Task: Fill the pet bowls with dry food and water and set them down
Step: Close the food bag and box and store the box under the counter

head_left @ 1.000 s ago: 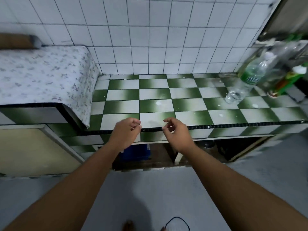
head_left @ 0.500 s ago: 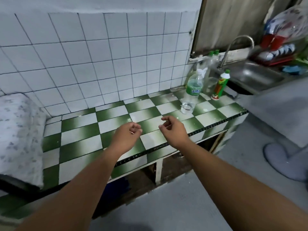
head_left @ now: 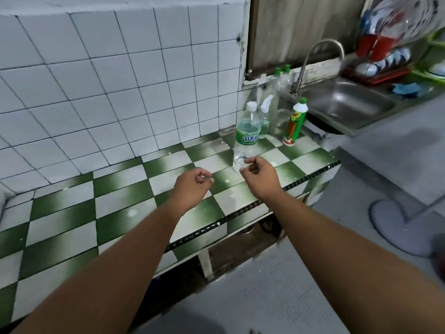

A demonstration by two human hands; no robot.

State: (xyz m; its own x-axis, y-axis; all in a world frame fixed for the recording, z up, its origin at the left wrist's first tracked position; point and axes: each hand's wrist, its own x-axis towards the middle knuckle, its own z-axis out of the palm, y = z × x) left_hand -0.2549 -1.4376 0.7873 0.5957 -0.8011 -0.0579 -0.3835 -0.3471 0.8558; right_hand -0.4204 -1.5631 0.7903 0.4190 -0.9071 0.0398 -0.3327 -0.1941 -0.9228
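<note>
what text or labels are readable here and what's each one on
"JASMIN": white letters on the green label of the clear water bottle; the label curves away, so the word may run on. The small print beneath it is too blurred to read.
Red and yellow label on the green-capped squeeze bottle: there is printing, but it is too blurred to read.
The other clear bottles by the wall show no readable text.

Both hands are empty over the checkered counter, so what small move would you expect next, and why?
Probably the right hand closes on the water bottle. Its curled fingers are already at the bottle's base, the left hand hangs empty, and no bowl is in sight.
</note>
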